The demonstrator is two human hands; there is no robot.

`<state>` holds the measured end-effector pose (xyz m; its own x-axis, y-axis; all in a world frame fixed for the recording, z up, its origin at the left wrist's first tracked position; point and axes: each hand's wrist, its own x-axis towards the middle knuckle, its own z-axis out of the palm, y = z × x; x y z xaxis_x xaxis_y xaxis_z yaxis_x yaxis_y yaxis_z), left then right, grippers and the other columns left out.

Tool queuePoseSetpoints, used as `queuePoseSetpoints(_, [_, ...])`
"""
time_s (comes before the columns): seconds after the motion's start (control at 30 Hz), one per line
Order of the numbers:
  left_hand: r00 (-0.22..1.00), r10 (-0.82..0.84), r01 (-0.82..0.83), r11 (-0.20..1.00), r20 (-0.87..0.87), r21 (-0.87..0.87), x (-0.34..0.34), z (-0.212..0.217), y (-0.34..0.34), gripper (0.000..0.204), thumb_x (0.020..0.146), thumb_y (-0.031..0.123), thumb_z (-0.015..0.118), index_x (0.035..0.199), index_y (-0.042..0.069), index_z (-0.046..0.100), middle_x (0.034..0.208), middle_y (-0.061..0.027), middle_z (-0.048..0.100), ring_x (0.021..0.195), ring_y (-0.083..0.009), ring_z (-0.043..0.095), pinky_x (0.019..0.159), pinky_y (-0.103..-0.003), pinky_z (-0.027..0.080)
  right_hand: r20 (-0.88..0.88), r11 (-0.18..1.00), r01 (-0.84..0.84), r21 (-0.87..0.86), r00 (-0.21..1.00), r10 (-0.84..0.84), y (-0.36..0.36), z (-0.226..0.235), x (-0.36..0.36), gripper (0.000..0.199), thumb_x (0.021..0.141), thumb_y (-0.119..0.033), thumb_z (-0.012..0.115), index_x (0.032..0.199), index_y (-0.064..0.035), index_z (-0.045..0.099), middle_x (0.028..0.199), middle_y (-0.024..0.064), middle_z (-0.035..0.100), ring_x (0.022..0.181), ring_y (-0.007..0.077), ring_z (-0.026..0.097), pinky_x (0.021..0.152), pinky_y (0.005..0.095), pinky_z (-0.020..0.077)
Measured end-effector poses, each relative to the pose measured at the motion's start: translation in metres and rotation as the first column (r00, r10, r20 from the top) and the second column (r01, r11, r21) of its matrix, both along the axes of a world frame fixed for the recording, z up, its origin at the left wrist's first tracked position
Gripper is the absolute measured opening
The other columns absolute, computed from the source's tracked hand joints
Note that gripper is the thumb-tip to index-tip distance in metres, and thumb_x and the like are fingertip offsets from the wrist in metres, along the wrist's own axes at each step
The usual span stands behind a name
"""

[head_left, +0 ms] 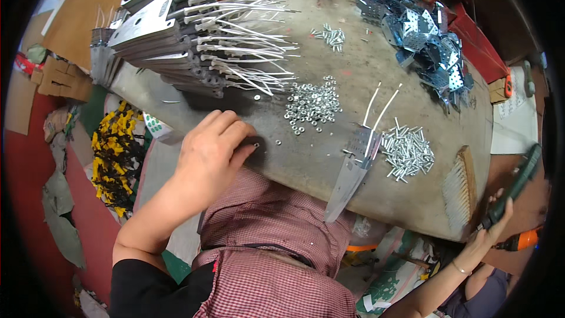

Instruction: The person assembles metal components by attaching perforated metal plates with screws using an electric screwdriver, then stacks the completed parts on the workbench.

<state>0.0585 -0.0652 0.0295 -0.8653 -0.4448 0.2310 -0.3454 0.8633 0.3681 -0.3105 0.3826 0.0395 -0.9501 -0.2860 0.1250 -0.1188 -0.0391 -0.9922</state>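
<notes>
My left hand [213, 144] is at the table's near edge, thumb and index finger pinched on a small metal nut [256, 145]. A few loose nuts lie near it, beside a pile of nuts [312, 105]. Out at the right, my right hand [497, 222] is wrapped round a dark green power screwdriver [524, 174], somewhat blurred. Between my hands, a flat, tapering metal plate [346, 185] juts over the near edge. On it sits a perforated bracket [358, 141] with screws through it, and two white wires [384, 106] run away from it.
Loose screws [409, 152] are heaped right of the plate, with a smaller screw heap [331, 37] farther back. Stacked metal plates with white wires [176, 41] fill the left. Bluish perforated brackets [426, 38] pile up back right. A wooden-backed brush [465, 185] lies near the right edge.
</notes>
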Motion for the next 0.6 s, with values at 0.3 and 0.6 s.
queuePoseSetpoints(0.3, [0.978,-0.209,0.21,0.974,0.02,-0.087,-0.009,-0.012,-0.004,0.018,0.065,0.001,0.068,0.079,0.004,0.058,0.075,-0.0078,0.05,0.073,-0.0259,0.053,0.063,-0.035,0.045,-0.009,0.571,-0.22,-0.791,0.937,0.349,-0.137,0.029,0.125,0.047,0.08,-0.011,0.062,0.118,-0.0011,0.037,0.087,0.0069,0.038,0.084,0.0175,0.044,0.096,0.038,0.0363])
queuePoseSetpoints(0.6, [0.894,-0.236,0.37,0.868,-0.382,0.331,-0.05,-0.003,0.027,0.012,0.072,0.0,0.069,0.082,0.001,0.064,0.078,-0.0096,0.063,0.07,-0.0232,0.062,0.062,-0.03,0.049,0.287,0.508,0.315,-0.802,0.948,-0.134,-0.208,-0.029,0.156,0.029,0.088,-0.031,0.048,0.099,-0.0038,0.044,0.071,0.0007,0.041,0.066,0.0131,0.047,0.067,0.0289,0.047])
